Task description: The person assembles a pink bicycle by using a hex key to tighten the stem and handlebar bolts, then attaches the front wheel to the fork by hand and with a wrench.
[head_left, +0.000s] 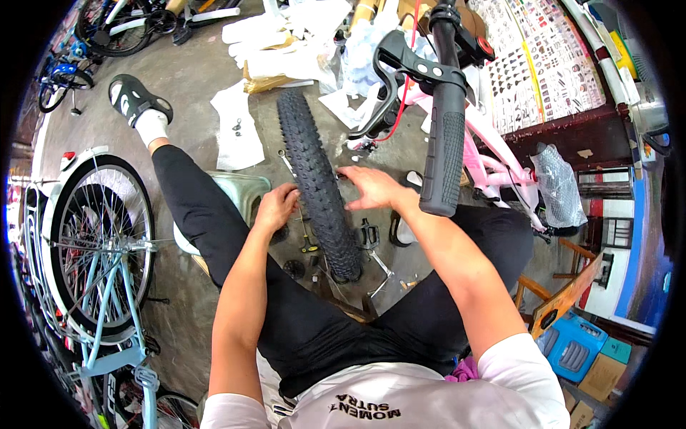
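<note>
A bicycle wheel with a knobby black tyre [314, 168] stands upright between my legs, seen nearly edge-on. To its left is my left hand [277, 209], its fingers curled together close to the wheel's side; what they hold, if anything, is hidden. On the other side my right hand [373, 187] reaches toward the wheel with thumb and fingers apart and nothing visible between them. Below it on the floor lie a black pedal [369, 234] and a crank arm [381, 272]. A yellow-handled screwdriver [308, 243] and a wrench [286, 163] are left of the tyre.
A pink bicycle frame [493, 164] stands at the right, its black handlebar grip [444, 143] hanging over my right forearm. A light blue bicycle [118, 286] stands at the left, near a pale green stool [239, 187]. White packaging [261, 39] lies ahead; a blue case [574, 344] sits at the lower right.
</note>
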Action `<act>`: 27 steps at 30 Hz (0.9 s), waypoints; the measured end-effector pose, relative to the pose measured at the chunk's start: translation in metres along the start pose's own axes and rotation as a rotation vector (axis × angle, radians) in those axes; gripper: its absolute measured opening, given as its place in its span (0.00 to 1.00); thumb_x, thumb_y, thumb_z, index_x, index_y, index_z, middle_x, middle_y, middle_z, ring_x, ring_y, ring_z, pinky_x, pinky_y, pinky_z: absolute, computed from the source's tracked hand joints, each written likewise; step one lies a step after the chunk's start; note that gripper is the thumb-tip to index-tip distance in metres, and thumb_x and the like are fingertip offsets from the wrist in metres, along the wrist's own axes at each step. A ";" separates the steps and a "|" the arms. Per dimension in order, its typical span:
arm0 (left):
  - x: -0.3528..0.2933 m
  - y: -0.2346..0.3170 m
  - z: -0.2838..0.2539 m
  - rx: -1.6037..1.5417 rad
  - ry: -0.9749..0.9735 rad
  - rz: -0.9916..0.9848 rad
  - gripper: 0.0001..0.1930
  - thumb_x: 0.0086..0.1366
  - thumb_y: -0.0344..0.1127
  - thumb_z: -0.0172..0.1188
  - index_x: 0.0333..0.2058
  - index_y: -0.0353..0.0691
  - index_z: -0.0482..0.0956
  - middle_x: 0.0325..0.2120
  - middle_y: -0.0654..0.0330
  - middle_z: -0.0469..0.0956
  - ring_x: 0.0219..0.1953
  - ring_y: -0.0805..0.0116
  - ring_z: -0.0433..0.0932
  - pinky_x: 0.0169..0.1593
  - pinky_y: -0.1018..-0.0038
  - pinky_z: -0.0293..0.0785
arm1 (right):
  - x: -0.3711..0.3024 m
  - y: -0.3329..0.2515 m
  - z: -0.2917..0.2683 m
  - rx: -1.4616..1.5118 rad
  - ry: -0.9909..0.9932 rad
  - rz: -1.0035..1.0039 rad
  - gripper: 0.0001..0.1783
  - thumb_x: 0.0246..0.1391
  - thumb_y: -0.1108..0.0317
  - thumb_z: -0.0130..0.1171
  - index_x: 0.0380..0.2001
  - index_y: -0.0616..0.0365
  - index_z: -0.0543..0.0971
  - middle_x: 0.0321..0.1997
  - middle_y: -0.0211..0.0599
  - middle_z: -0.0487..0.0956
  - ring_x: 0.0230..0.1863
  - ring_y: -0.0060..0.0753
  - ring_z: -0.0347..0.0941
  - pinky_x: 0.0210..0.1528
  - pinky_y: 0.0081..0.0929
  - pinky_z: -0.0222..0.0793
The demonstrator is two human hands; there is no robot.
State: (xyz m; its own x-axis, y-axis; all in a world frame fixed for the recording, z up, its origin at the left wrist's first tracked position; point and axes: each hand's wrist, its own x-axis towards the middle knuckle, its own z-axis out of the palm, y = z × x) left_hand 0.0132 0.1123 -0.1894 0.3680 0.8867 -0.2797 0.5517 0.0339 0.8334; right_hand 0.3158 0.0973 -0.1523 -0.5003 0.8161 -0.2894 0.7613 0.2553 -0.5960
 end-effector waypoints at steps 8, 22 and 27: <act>0.032 -0.092 0.015 -0.337 -0.040 -0.204 0.10 0.73 0.31 0.53 0.48 0.34 0.78 0.29 0.55 0.82 0.27 0.66 0.81 0.37 0.68 0.77 | 0.013 -0.009 -0.020 -0.417 0.065 -0.245 0.57 0.42 0.29 0.68 0.62 0.65 0.68 0.53 0.46 0.76 0.56 0.46 0.74 0.61 0.41 0.62; 0.023 -0.045 0.005 -0.841 -0.037 -0.363 0.17 0.71 0.23 0.50 0.56 0.34 0.77 0.42 0.62 0.84 0.41 0.71 0.80 0.46 0.71 0.77 | 0.031 -0.003 -0.010 -0.567 0.210 -0.330 0.48 0.42 0.23 0.62 0.40 0.65 0.78 0.41 0.45 0.77 0.47 0.47 0.73 0.56 0.40 0.63; 0.018 0.000 -0.016 -0.743 0.068 -0.436 0.15 0.71 0.28 0.52 0.53 0.30 0.79 0.43 0.56 0.85 0.40 0.64 0.84 0.46 0.67 0.80 | 0.036 -0.032 -0.043 -0.356 0.358 -0.314 0.40 0.34 0.28 0.69 0.23 0.60 0.74 0.23 0.42 0.75 0.29 0.49 0.74 0.44 0.40 0.67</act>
State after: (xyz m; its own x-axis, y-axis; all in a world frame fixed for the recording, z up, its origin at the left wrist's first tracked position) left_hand 0.0083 0.1357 -0.1865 0.1786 0.7494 -0.6376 -0.0079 0.6491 0.7607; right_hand 0.2916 0.1411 -0.1115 -0.6010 0.7814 0.1679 0.7215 0.6208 -0.3067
